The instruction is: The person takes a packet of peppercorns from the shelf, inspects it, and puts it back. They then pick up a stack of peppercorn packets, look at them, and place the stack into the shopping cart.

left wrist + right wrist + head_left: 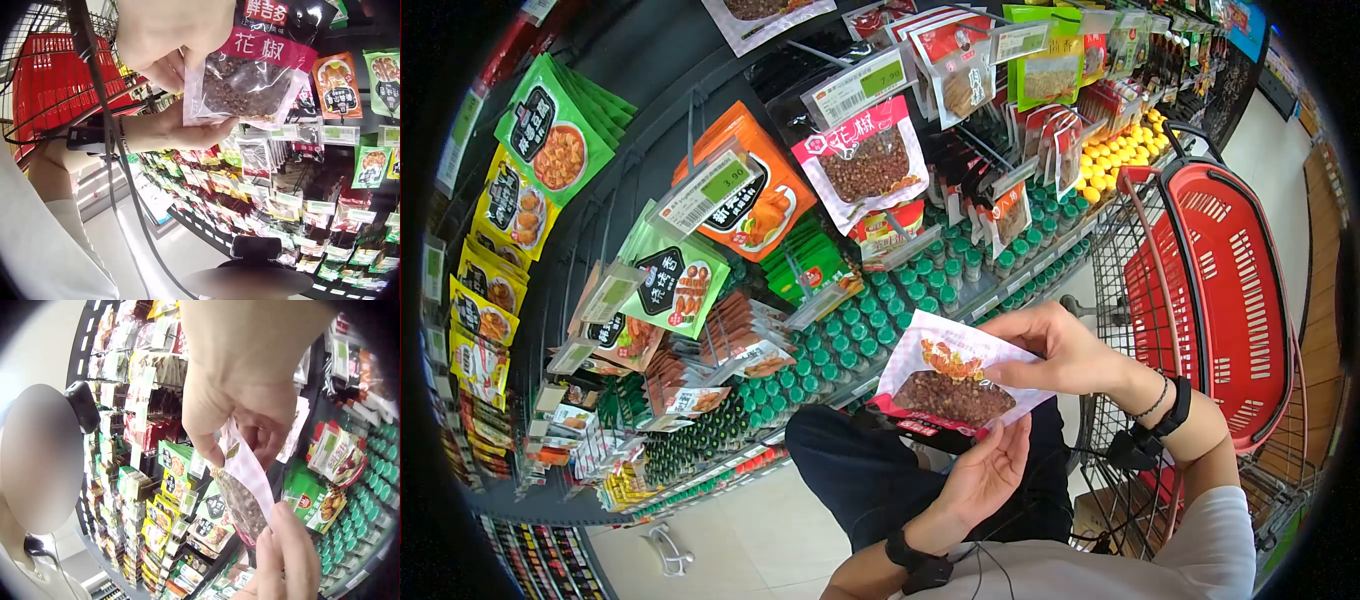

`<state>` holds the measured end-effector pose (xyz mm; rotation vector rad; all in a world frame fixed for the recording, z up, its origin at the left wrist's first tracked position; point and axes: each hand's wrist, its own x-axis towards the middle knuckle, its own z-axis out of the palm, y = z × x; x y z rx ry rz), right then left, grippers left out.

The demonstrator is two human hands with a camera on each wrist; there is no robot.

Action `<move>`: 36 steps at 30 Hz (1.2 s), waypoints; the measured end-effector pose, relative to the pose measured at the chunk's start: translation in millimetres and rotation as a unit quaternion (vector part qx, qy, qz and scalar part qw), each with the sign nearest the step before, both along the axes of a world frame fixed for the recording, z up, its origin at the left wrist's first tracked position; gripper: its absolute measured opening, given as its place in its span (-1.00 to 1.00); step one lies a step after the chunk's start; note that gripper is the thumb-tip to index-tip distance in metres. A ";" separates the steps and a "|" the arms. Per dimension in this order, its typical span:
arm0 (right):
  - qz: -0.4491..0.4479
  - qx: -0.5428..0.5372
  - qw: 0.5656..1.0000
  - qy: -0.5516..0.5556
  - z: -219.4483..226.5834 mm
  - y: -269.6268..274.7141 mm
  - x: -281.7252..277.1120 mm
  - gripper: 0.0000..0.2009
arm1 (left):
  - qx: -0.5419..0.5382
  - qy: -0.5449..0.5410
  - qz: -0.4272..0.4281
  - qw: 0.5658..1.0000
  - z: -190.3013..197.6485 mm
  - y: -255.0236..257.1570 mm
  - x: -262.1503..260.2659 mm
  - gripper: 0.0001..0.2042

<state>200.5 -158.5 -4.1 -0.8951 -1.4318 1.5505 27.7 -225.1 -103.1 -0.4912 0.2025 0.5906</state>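
A clear-windowed packet of Sichuan peppercorns (955,392), tilted, is held in front of my lap in the head view. My right hand (1055,350) pinches its upper right edge between thumb and fingers. At the lower edge, my left hand (990,470) grips the packet with thumb and fingertips. The left wrist view shows the dark front of the packet (250,81) with its pink band, brown peppercorns behind the window. Seen edge-on in the right wrist view, the packet (247,487) hangs from my right hand (240,419), with left fingers (290,550) on its edge.
Spice packets hang on the dark shelf at left, including a matching peppercorn packet (865,165) and an orange packet (745,190). Rows of green-capped bottles (870,325) stand below. A cart with a red basket (1225,290) stands close at my right.
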 end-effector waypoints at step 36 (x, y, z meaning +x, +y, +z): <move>-0.218 0.099 0.953 0.185 25.5 185.8 -13.4 -0.82 | 0.577 0.521 0.299 0.553 129.9 269.8 -7.8 -0.76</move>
